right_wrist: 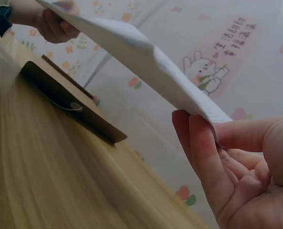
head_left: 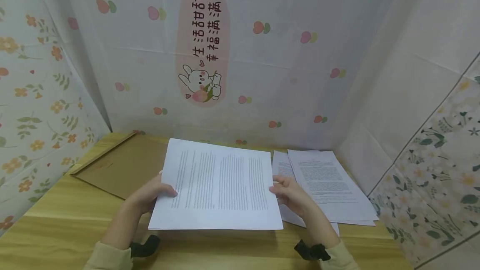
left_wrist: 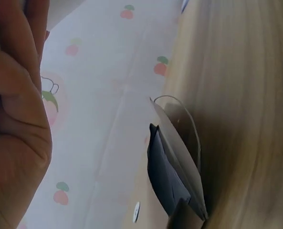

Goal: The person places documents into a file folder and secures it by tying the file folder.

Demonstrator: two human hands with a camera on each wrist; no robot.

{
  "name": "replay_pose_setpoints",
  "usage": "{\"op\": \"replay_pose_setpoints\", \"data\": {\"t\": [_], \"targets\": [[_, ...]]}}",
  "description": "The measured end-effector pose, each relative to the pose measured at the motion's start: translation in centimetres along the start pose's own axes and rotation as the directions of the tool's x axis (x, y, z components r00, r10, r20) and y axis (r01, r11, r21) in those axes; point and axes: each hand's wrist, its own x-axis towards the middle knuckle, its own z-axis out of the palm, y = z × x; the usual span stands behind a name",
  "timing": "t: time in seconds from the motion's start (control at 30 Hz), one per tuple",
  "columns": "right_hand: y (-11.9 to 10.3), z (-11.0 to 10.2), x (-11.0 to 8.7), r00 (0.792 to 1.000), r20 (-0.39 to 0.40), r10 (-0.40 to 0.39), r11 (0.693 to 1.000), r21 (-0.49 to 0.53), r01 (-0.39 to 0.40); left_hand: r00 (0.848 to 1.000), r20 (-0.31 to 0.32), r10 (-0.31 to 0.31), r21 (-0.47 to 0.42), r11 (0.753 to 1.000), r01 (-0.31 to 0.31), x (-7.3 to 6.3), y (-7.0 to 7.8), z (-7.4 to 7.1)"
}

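A stack of printed paper sheets is held up above the table, its text running sideways. My left hand grips its left edge, thumb on top and fingers underneath. At the opposite edge, my right hand pinches the sheets between thumb and fingers. The right wrist view shows this pinch closely, with the stack tilted and slightly bowed. In the left wrist view, the left hand fills the left side, and most of the paper is out of frame there.
A brown kraft document envelope with a string lies at the left of the wooden table. More printed sheets lie overlapping at the right, partly behind the right hand. Patterned curtains enclose the back and sides.
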Motion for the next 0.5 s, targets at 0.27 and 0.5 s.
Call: {"op": "replay_pose_setpoints", "data": {"t": [0.27, 0.5], "targets": [[0.03, 0.80, 0.02, 1.000, -0.016, 0.018, 1.000, -0.018, -0.018, 0.999, -0.022, 0.040, 0.035, 0.999, -0.039, 0.62, -0.06, 0.28], [-0.10, 0.41, -0.14, 0.997, -0.075, 0.022, 1.000, -0.004, -0.023, 0.988, -0.134, 0.079, 0.148, 0.987, -0.059, 0.71, 0.31, -0.04]]}}
